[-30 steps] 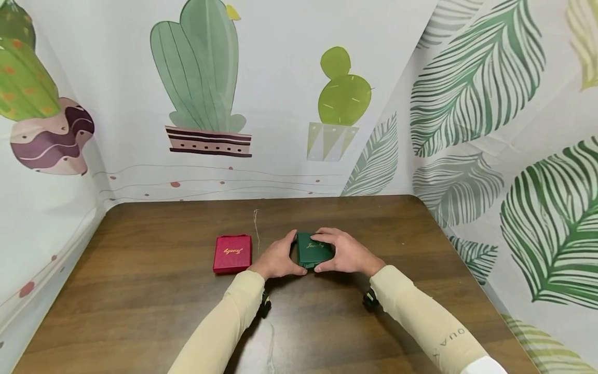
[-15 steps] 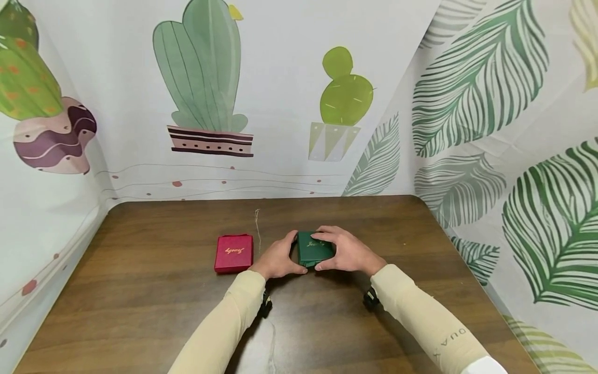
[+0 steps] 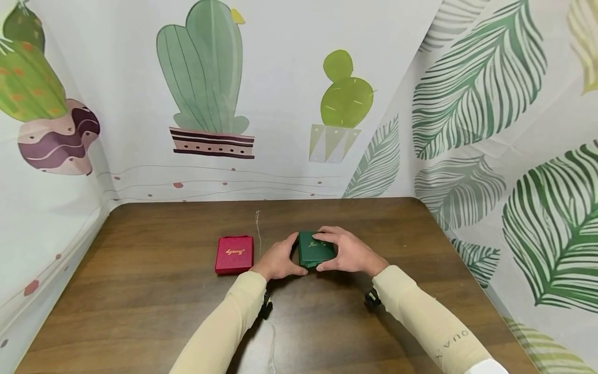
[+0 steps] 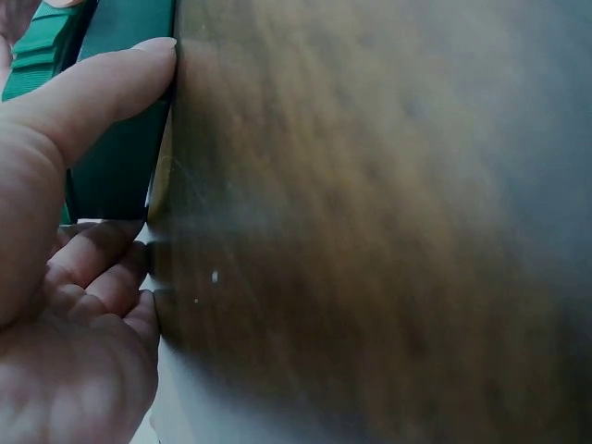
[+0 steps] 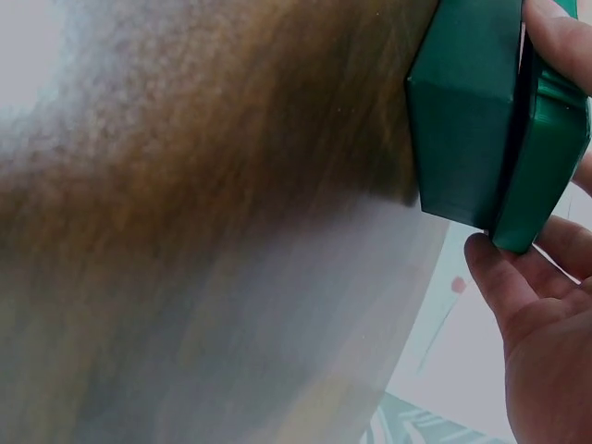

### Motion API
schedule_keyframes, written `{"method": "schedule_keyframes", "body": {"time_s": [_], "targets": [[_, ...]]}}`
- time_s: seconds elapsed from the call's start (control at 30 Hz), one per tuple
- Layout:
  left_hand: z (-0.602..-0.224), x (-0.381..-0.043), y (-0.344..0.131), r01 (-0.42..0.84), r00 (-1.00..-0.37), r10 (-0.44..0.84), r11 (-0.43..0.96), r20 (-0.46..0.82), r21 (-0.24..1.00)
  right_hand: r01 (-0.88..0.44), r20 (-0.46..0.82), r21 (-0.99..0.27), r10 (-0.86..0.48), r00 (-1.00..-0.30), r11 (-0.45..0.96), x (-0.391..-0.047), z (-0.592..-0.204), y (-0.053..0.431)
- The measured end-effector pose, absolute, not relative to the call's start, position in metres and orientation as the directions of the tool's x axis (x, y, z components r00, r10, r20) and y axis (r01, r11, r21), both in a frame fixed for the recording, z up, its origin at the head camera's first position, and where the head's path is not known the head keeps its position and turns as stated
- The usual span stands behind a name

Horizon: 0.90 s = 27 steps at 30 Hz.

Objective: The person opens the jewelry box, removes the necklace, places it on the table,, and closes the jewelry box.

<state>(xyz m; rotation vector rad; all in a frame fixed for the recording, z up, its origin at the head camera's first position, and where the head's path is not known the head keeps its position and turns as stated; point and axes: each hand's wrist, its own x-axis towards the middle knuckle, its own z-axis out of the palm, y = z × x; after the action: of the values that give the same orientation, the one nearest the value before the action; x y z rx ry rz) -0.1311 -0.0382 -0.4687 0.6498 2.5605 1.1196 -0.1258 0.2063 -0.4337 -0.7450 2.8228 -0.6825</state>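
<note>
Cream in the left sleeve [image 3: 212, 324] and right sleeve [image 3: 430, 317], angled in from eight and four o'clock on a dial centred at the green box [image 3: 315, 249], with twelve pointing away. At nine o'clock, gripping the base [image 5: 467, 139] with the left hand [image 3: 280, 261], with fingers curled round its far side and thumb along the near one. At three o'clock, pinching the lid [image 5: 546, 148] with the right hand [image 3: 348, 251], between thumb at the near edge and fingers at the far. Seemingly resting on the tabletop [image 3: 140, 311] between both, with a dark seam under the lid. Judged to be at the working of that lid, off or on; cannot tell which. Likely calling next for a steady base and an even shift of the lid, without tilting. Note the red box [image 3: 235, 253] at nine o'clock, beyond the left hand, untouched; toward ten, a thin pale strand [image 3: 258, 228]; last, at twelve, the patterned cloth [image 3: 280, 78].
</note>
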Motion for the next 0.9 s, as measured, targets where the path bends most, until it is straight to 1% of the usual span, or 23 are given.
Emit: {"method": "schedule_keyframes", "body": {"time_s": [0.53, 0.73, 0.9], "targets": [[-0.4680, -0.1301, -0.0385, 0.288, -0.863, 0.501, 0.601, -0.071, 0.745, -0.432, -0.016, -0.464, -0.495, -0.869, 0.773, -0.1252, -0.4333, 0.2088], [-0.4723, -0.1302, -0.0394, 0.269, -0.875, 0.481, 0.588, -0.062, 0.763, -0.438, -0.007, -0.478, -0.502, -0.865, 0.761, -0.1247, -0.4350, 0.2078], [-0.4759, -0.1302, -0.0422, 0.248, -0.884, 0.465, 0.550, -0.045, 0.798, -0.429, -0.011, -0.486, -0.497, -0.868, 0.761, -0.1246, -0.4335, 0.2056]]}}
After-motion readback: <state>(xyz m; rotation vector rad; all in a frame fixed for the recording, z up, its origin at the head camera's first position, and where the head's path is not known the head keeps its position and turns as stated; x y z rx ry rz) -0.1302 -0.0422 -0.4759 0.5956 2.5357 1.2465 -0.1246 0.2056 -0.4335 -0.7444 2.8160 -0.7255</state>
